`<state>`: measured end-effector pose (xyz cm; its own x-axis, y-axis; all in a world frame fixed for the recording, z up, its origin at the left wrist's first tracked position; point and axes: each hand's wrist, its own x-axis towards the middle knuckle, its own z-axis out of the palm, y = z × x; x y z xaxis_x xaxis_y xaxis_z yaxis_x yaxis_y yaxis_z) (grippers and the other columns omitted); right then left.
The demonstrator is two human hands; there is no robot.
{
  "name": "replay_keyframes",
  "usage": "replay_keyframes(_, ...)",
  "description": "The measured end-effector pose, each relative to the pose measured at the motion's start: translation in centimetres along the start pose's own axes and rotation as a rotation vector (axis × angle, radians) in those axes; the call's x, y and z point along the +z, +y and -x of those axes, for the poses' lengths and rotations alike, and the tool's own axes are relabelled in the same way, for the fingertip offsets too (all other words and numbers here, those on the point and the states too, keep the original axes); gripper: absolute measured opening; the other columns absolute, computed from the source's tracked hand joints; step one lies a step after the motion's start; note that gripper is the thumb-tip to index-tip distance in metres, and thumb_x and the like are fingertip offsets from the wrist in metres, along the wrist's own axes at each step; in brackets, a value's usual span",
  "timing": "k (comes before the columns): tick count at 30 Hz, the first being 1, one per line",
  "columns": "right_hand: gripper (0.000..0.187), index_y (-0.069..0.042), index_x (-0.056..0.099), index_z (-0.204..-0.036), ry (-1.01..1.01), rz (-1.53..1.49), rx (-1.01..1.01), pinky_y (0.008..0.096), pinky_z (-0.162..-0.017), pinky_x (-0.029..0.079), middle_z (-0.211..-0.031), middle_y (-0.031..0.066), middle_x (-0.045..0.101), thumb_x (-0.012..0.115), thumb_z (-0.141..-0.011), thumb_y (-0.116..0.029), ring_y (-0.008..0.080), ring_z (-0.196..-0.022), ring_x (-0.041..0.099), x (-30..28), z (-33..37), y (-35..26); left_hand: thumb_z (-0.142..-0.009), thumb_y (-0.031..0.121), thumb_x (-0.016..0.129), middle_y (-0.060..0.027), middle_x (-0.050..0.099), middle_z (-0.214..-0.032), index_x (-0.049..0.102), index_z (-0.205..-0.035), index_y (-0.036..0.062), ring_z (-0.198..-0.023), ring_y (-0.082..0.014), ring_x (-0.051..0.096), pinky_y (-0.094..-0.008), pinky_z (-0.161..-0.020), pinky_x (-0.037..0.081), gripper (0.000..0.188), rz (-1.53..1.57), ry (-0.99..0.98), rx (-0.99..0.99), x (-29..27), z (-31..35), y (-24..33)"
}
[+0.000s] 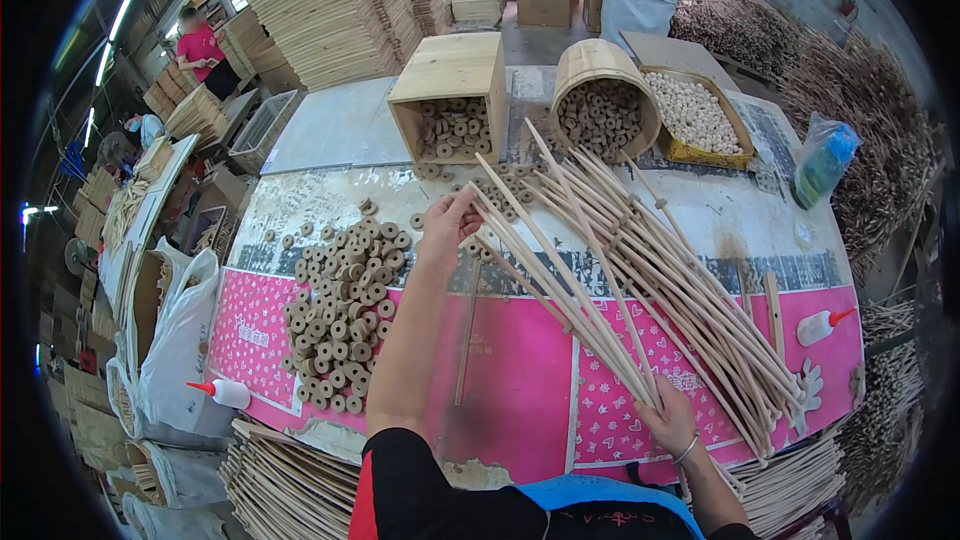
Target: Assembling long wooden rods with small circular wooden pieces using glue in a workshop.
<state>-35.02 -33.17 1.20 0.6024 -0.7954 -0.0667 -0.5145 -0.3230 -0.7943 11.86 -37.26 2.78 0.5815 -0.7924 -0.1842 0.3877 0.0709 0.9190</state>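
My right hand (670, 422), with a bracelet at the wrist, is closed round the near ends of several long wooden dowels (600, 325), which fan out away from me. At the far tip of one of them, my left hand (450, 224) is pinched; whether a ring is also between its fingers is hidden. Beside my left forearm lies a heap of small wooden rings (345, 315), with more rings scattered beyond. A large bundle of dowels (690, 325) rests on the table to the right, and a few of these carry a ring partway along.
Beyond my hands, a square wooden box (447, 70) and a round wooden tub (600, 65) lie tipped, holding rings. A yellow tray (745, 153) holds pale beads. White glue bottles with red tips stand or lie at left (232, 393) and right (815, 328). Two people work far left.
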Motion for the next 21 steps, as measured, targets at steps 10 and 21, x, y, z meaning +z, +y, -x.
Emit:
replay_keyframes(10,0.028,-0.001,0.058,-0.109,0.087,-0.072,0.050,0.0412,-0.065,0.049,-0.081,0.0195,0.063,0.068,-0.087,-0.013,0.0358,-0.072,0.064,-0.3,-2.1,-2.9,-0.096,0.032,0.066,-0.0048,0.073,-0.087,0.068,-0.102,0.0029,-0.067,-0.0084,0.064,-0.0200,-0.053,0.041,0.030,-0.386,-0.318,-0.098,7.3,7.2,-1.9)
replay_keyframes(21,0.030,0.000,0.057,-0.110,0.129,-0.074,0.013,0.0406,-0.062,0.047,-0.078,0.0186,0.061,0.069,-0.085,-0.012,0.0342,-0.068,0.062,-0.9,-1.8,-1.1,-0.076,0.015,0.076,-0.0032,0.066,-0.103,0.073,-0.104,0.0152,-0.096,-0.0310,0.062,-0.0420,-0.081,0.052,0.028,-1.489,-0.091,0.714,-2.8,2.3,-6.3)
